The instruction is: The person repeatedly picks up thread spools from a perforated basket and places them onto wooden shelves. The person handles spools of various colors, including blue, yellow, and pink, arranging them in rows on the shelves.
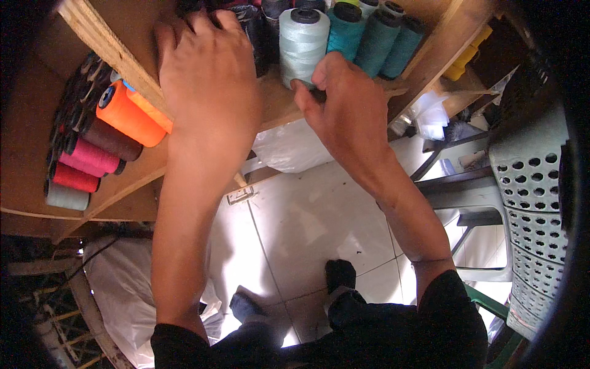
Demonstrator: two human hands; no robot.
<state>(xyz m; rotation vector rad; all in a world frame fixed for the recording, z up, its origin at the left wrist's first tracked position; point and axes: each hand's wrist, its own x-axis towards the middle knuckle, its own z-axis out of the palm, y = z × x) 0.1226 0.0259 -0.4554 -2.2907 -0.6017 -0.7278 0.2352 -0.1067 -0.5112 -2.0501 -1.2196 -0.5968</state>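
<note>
On the upper shelf (276, 104) a row of thread cones (344, 37) stood behind the right hand (347, 117), the left hand (206, 80) lay to their left, more cones (98, 147) sat on the lower shelf (132, 184) further left, and a perforated basket (531, 203) stood far right.
</note>
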